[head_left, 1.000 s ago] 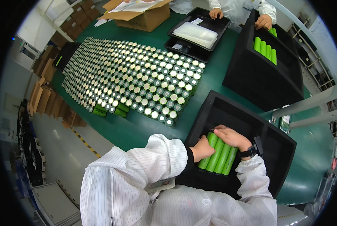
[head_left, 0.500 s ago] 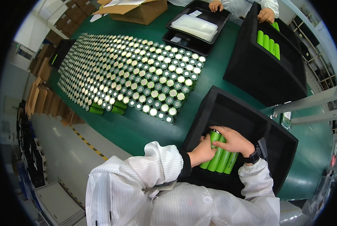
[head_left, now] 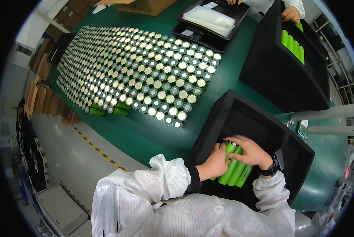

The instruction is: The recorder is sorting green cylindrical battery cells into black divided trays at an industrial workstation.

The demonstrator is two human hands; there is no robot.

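At four o'clock in the view, a row of green batteries is inside a black box. The left hand grasps its nine-o'clock side; the right hand grips its twelve-o'clock end. Toward ten, more batteries cover the surface.

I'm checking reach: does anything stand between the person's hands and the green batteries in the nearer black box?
Nothing visible does: the left hand and right hand both touch the green batteries inside the box.
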